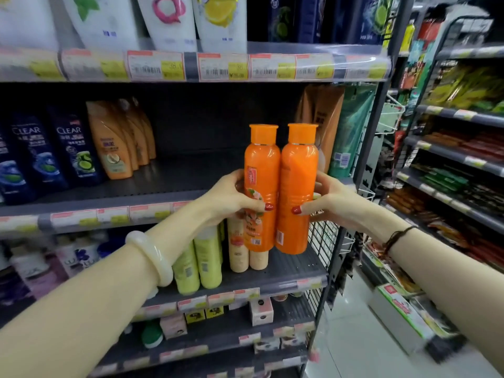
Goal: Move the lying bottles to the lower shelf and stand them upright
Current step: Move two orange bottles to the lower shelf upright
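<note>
a person's 2 hands hold 2 orange bottles upright, side by side and touching, in front of a shop shelving unit. the left hand [231,195] grips the left orange bottle [261,173] at mid-body, thumb across the front and fingers hidden behind. the right hand [330,203] grips the right orange bottle [298,173] in a mirrored hold. caps point up, so the pair appears already turned for standing. pressing them together likely keeps them steady and lets both go down as 1 unit.

their bases sit low over the right end of the lower shelf [289,271], just beside the cream bottles [240,249]. i cannot tell whether they rest on it yet. the shelf above [163,181] has a bare stretch behind them.

both forearms reach forward and slightly inward, with wrists level. there is a pale bangle [150,257] on the left wrist and a dark cord bracelet [395,238] on the right.
</note>
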`<action>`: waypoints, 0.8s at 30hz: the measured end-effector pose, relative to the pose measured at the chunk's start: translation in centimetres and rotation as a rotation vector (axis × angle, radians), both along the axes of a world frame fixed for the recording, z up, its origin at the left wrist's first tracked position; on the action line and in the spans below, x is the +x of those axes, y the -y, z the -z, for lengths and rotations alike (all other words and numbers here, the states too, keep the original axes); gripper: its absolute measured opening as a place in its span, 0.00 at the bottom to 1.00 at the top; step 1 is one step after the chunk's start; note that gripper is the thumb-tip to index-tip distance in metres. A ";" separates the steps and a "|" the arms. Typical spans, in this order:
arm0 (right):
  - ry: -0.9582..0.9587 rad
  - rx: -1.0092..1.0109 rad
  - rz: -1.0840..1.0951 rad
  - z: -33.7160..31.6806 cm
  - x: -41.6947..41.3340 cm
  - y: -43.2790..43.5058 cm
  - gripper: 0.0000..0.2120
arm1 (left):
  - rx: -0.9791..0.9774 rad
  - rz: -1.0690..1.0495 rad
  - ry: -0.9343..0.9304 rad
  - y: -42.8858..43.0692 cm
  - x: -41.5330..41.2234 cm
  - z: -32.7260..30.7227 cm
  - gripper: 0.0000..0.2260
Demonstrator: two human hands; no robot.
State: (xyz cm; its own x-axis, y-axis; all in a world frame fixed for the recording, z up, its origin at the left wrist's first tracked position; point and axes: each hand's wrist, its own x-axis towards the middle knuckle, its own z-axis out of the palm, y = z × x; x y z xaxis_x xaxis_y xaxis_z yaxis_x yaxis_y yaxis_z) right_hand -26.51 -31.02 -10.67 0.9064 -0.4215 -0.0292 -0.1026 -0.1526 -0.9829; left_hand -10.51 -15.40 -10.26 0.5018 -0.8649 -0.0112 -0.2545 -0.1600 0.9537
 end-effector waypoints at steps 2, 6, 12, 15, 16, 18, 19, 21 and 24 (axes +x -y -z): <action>-0.019 -0.030 0.020 0.9 -0.2 0.1 0.32 | 0.006 0.016 0.079 0.0 -0.1 0.7 0.31; -0.056 -0.088 0.032 3.0 -1.0 0.4 0.33 | 0.028 0.025 0.175 0.3 -0.9 1.9 0.32; -0.054 -0.063 0.035 5.7 -2.2 1.7 0.33 | 0.096 0.024 0.265 1.2 -2.6 3.9 0.37; -0.079 -0.102 0.022 6.3 -2.7 2.6 0.31 | 0.103 0.005 0.229 2.0 -3.4 5.9 0.36; -0.085 -0.121 0.020 6.6 -2.8 2.9 0.31 | 0.100 -0.001 0.208 2.4 -3.6 6.6 0.36; -0.091 -0.149 0.023 7.5 -3.0 3.5 0.31 | 0.089 -0.011 0.172 3.0 -3.9 8.1 0.36; -0.096 -0.158 0.026 8.1 -3.0 3.7 0.32 | 0.091 -0.018 0.154 3.3 -4.0 8.8 0.36; -0.112 -0.171 0.030 9.3 -3.2 4.3 0.33 | 0.102 -0.029 0.132 3.9 -4.2 10.2 0.33; -0.138 -0.179 0.040 11.3 -3.0 5.0 0.33 | 0.130 -0.065 0.126 4.9 -4.3 12.3 0.30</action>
State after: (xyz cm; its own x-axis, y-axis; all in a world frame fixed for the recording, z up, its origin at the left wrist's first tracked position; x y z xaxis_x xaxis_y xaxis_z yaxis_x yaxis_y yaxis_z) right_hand -29.52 -35.98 -21.96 0.8814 -0.4665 -0.0734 -0.2441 -0.3168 -0.9165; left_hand -14.85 -20.31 -22.53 0.5607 -0.8262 -0.0548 -0.3555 -0.3000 0.8853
